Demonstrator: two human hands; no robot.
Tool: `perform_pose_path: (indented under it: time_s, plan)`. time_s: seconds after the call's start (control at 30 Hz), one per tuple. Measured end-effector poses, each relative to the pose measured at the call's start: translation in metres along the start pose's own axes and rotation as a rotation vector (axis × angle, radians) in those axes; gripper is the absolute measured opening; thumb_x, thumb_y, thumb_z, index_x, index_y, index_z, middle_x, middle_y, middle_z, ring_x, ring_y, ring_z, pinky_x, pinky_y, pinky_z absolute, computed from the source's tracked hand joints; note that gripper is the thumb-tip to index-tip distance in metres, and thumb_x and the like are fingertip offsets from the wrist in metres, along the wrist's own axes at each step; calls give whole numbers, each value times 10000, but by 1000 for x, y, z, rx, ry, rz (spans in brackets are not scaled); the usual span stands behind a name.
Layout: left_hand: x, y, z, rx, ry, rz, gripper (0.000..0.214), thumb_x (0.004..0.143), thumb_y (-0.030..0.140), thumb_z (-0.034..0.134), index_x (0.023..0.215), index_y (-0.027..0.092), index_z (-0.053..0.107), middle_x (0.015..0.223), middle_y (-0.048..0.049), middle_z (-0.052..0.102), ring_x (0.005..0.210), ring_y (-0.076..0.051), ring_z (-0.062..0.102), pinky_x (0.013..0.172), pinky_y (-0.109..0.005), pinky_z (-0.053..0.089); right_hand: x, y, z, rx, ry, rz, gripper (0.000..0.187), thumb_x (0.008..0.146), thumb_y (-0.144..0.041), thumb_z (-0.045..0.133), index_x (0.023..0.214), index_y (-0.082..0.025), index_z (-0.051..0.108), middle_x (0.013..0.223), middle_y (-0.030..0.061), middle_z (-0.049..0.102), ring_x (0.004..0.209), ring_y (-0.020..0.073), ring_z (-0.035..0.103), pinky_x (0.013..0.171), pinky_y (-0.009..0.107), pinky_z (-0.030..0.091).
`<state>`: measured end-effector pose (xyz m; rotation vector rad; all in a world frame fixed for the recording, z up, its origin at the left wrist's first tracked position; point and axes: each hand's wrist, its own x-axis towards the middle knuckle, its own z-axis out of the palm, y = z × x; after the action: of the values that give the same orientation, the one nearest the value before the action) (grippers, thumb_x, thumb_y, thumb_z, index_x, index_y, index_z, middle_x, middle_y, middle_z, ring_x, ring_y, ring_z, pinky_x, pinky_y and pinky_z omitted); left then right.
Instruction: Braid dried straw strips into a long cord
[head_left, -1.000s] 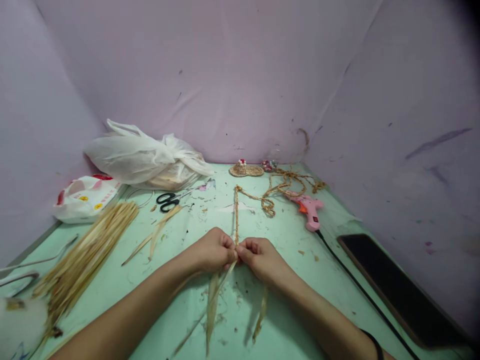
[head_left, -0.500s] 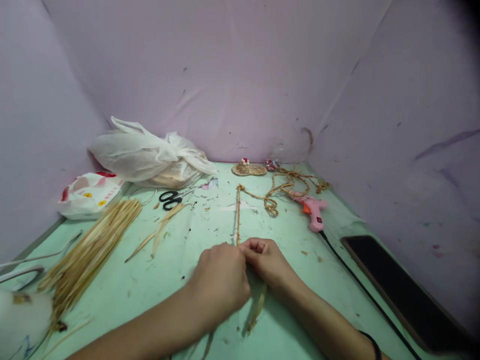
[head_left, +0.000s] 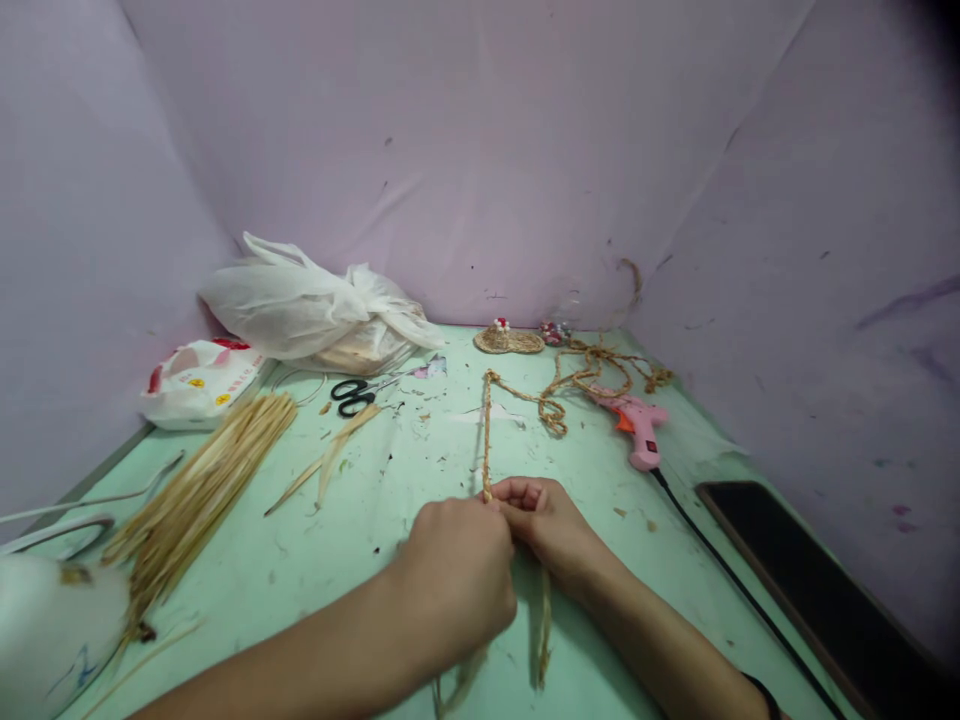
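Observation:
A thin twisted straw cord (head_left: pixel 487 430) runs straight toward me from a bend on the table and ends between my hands. My left hand (head_left: pixel 457 565) is closed on its near end, the back of the hand hiding the fingers. Thumb and fingertips of my right hand (head_left: pixel 544 520) pinch the same end, right against the left hand. Loose straw strands (head_left: pixel 543 635) hang down below my right hand, and others show under my left wrist. Past the bend, the cord continues to a tangled heap (head_left: pixel 592 370) at the back right.
On the left lie a straw bundle (head_left: pixel 206 490), black-handled scissors (head_left: pixel 352 398), a tissue pack (head_left: pixel 202 385) and a white plastic bag (head_left: pixel 315 310). A woven sole-shaped piece (head_left: pixel 510 343) sits at the back. To the right are a pink glue gun (head_left: pixel 643 430) with its cable and a phone (head_left: pixel 810 590).
The whole view has shifted slightly, so things appear farther right. Both hands keep their hold on the cord's end. The loose strands below have swung to hang straighter.

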<state>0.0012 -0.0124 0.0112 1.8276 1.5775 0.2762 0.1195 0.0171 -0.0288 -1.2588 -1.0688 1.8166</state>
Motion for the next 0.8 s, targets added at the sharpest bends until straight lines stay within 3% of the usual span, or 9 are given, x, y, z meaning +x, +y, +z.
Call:
perform_pose_path:
  time_s: [0.03,0.1,0.2,0.27,0.33,0.4,0.5,0.63,0.8]
  plan:
    - [1,0,-9,71,57,-29,166,672,259,500,631,144,613,620,-108,579,668,-239,564,608,-314,383,0,0,-1,2,-11,6,281,460,-304,755,593,-111,600,503,-8,563,440,53,422,452,186,309]
    - [7,-2,-26,-29,213,-73,212,698,262,476,791,145,626,635,-79,591,603,-186,559,567,-275,382,0,0,-1,-5,-41,21,270,486,-315,742,595,-112,603,480,-17,549,404,42,392,429,183,293]
    - [18,-10,-33,-425,-29,-278,469,680,249,509,1136,148,465,519,8,553,370,-108,461,412,-215,329,-1,-2,-1,-21,-82,12,270,515,-342,729,601,-117,608,448,-32,521,370,31,355,408,182,278]
    - [24,-15,-28,-651,-247,-343,396,652,242,541,1031,134,505,503,17,544,331,-88,435,357,-189,292,-2,-5,0,-19,-115,-1,285,516,-360,729,606,-117,609,449,-27,524,382,42,388,422,186,303]
    - [28,-18,-20,-750,-323,-323,175,632,247,563,755,124,544,488,5,533,335,-77,438,337,-173,286,-1,-6,-1,-27,-147,-12,304,516,-376,728,617,-115,611,469,-13,542,431,69,453,458,196,342]
    - [29,-20,-15,-718,-310,-296,172,634,269,559,558,134,484,406,15,471,309,-71,401,315,-172,277,1,-6,-3,-71,-174,-40,309,518,-382,725,616,-113,607,501,1,564,500,95,502,505,209,370]
    - [30,-20,-12,-583,-275,-304,223,651,273,520,480,151,447,325,28,393,272,-80,350,294,-189,259,4,-4,-8,-231,-170,-102,272,557,-356,700,608,-113,590,562,15,594,536,101,500,533,216,374]
    - [31,-18,-6,-395,-199,-347,183,636,189,446,458,173,410,292,36,341,274,-102,350,316,-208,256,-3,-4,-10,-695,-40,-251,154,700,-265,548,663,-127,603,584,14,588,518,98,455,492,210,324]
    - [35,-25,2,-282,-3,-140,167,514,81,431,394,157,343,380,59,236,384,-39,228,372,-190,157,-15,-9,-7,-1089,59,-421,152,716,-158,456,655,-157,595,588,22,592,523,111,457,487,219,284]
